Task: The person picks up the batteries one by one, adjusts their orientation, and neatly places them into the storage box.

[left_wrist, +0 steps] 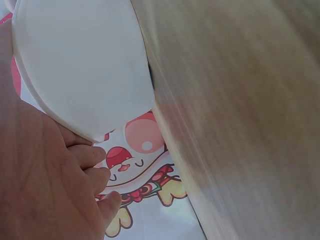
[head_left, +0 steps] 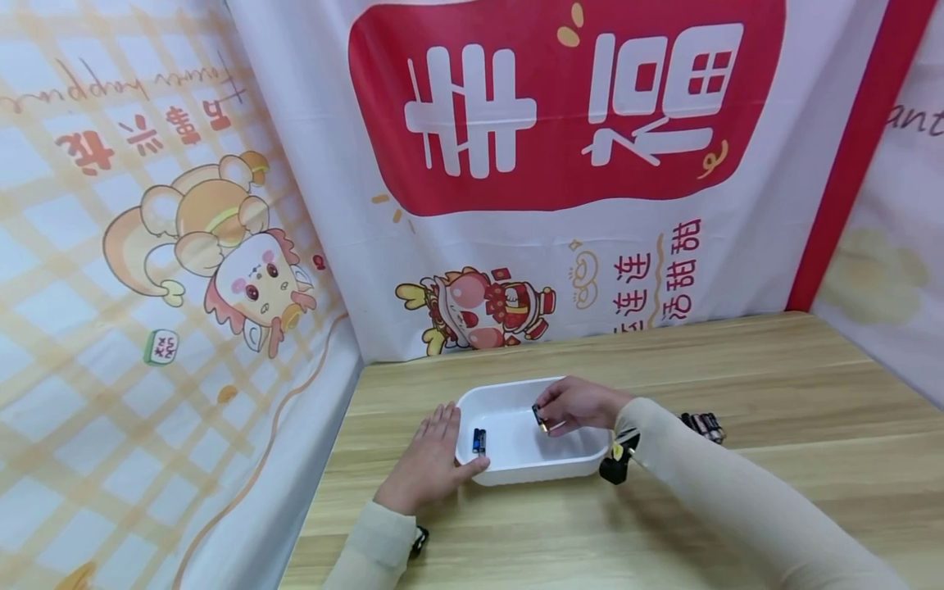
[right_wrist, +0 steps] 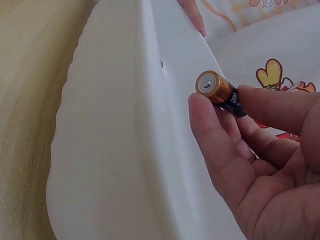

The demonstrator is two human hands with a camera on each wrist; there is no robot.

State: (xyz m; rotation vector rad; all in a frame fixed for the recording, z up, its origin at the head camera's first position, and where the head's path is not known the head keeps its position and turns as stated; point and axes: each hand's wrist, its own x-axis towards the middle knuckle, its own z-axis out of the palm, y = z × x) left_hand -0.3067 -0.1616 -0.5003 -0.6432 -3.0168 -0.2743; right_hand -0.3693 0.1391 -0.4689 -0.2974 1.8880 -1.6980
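A white plastic container (head_left: 509, 469) stands on the table between my hands. Over its right half, my right hand (head_left: 578, 403) pinches a black-and-copper battery (head_left: 541, 418) between thumb and fingertips. In the right wrist view the battery (right_wrist: 220, 92) is tilted, its metal end facing the camera. Against the container's left end lies my left hand (head_left: 431, 460), fingers extended along the rim and thumb at the near edge. The left wrist view shows the left hand (left_wrist: 55, 175) touching the container's outside wall (left_wrist: 85, 65). Inside, at the left, small dark and blue batteries (head_left: 479, 441) lie close together.
Several dark batteries (head_left: 703, 426) lie grouped on the wooden table (head_left: 774, 393), right of the container and partly behind the right sleeve (head_left: 708, 467). A printed cloth (head_left: 324, 164) hangs behind the table, and another (head_left: 147, 410) lines its left side.
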